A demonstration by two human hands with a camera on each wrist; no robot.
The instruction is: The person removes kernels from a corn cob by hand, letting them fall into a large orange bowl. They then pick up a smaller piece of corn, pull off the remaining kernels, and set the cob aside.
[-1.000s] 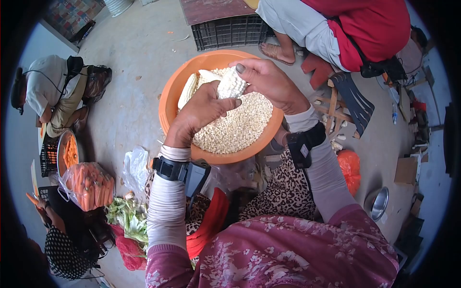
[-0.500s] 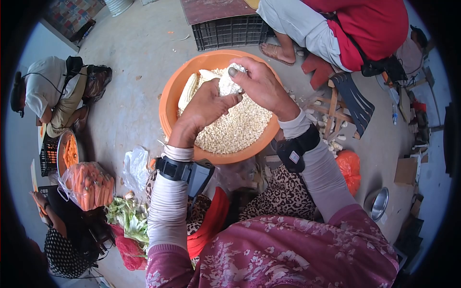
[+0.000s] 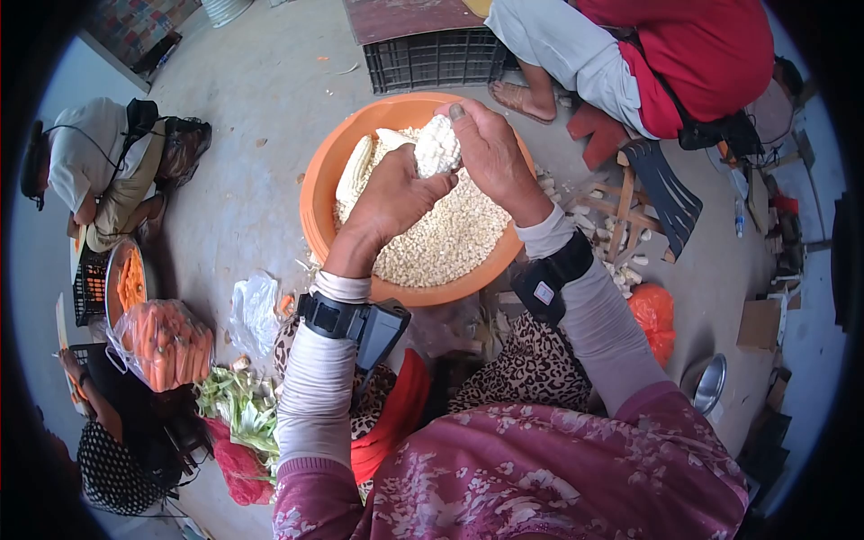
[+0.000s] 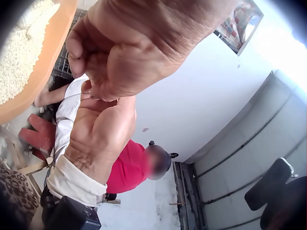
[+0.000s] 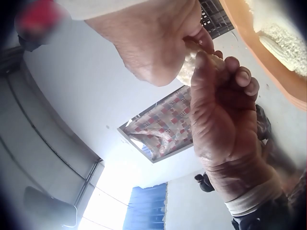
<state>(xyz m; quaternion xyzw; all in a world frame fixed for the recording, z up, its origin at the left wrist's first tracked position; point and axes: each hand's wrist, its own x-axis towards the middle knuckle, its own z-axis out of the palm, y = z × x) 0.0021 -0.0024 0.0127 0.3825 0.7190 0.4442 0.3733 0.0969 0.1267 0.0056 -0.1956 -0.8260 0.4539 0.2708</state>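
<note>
Both hands hold an ear of white corn (image 3: 437,148) above an orange basin (image 3: 313,202). My left hand (image 3: 389,205) grips its lower left side, thumb pointing across toward the right. On the upper right, my right hand (image 3: 498,162) grips it with the thumb near its top edge. In the right wrist view a pale part of the corn (image 5: 186,73) shows between the hands, with the left fingers (image 5: 243,76) curled by it. The left wrist view hides the corn behind the palms. Loose corn kernels (image 3: 445,238) fill the basin, and another ear (image 3: 355,171) lies at its left side.
Bare cobs (image 3: 630,261) and a wooden stool (image 3: 621,211) lie right of the basin. A black crate (image 3: 436,65) stands beyond it. At left are bagged carrots (image 3: 171,346) and green husks (image 3: 238,405). A person in red (image 3: 693,54) sits at upper right; others sit at left.
My right thumb has slid in across the corn, then back up to its top edge. The left forearm has turned slightly and shifted a little right. Both hands keep hold of the corn.
</note>
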